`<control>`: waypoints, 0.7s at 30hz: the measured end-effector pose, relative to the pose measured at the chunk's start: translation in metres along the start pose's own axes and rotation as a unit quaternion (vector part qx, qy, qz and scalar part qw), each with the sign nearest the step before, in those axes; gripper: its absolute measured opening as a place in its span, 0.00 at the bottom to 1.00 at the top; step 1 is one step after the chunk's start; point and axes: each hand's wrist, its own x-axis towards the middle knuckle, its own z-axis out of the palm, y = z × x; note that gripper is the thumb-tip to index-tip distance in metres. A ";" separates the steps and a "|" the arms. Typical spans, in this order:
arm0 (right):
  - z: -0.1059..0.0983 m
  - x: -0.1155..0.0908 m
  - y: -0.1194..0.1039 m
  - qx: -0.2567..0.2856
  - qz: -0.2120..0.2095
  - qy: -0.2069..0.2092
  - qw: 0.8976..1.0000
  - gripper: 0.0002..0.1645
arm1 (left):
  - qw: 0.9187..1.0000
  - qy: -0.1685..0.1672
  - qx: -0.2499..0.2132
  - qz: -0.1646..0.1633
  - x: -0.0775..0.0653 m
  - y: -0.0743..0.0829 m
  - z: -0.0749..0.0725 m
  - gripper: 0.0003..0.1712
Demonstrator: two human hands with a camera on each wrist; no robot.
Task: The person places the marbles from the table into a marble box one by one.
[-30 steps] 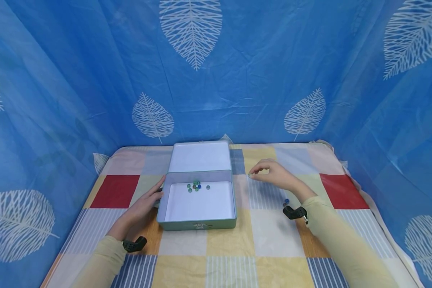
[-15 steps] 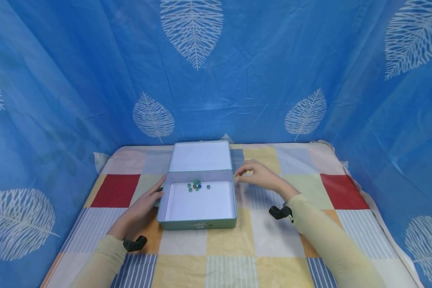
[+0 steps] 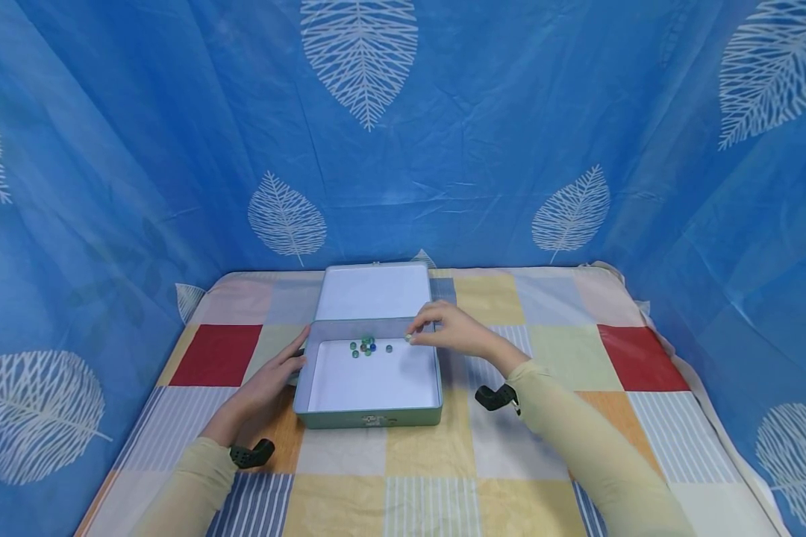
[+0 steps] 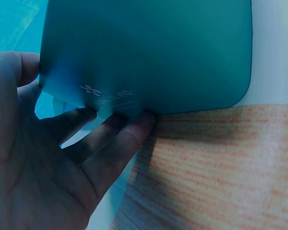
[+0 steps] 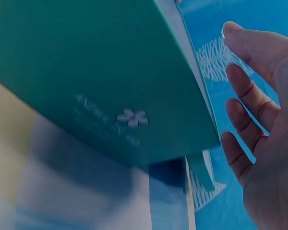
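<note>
A green tin box [image 3: 403,418] with a white inside stands on the table, its lid [image 3: 376,291] folded back. Several glass marbles [image 3: 372,347] lie clustered toward the back of its floor, and a single marble [image 3: 389,349] sits a little to their right. My right hand [image 3: 453,328] reaches over the right wall and pinches a pale marble [image 3: 408,338] above the box floor. My left hand [image 3: 269,384] rests against the left wall. In the left wrist view, thumb and fingertips of that hand [image 4: 48,158] touch the box's green side [image 4: 149,52]. In the right wrist view the pinched marble is hidden.
A patchwork cloth [image 3: 430,507] in checks and stripes covers the table. Blue curtains [image 3: 470,149] with white leaf prints hang behind and at both sides. Each wrist wears a black strapped device [image 3: 251,453]. The right forearm [image 3: 578,432] crosses the table's right half.
My right hand has moved left from beside the box to above its inside, carrying the pale marble. Marbles seen earlier near the right wrist are now covered by the arm. My left hand stays put.
</note>
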 end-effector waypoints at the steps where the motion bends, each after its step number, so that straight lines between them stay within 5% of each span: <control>1: 0.002 0.002 -0.001 0.000 -0.003 -0.003 1.000 0.08 | 1.000 -0.001 0.000 0.002 0.000 0.000 0.000 0.35; 11: 0.019 0.013 -0.005 0.000 -0.016 -0.035 0.999 0.13 | 1.000 -0.010 -0.015 -0.021 -0.001 0.002 0.001 0.35; 21: 0.027 0.012 -0.009 -0.015 -0.012 -0.054 0.998 0.06 | 1.000 -0.004 -0.005 -0.024 0.000 0.002 0.002 0.35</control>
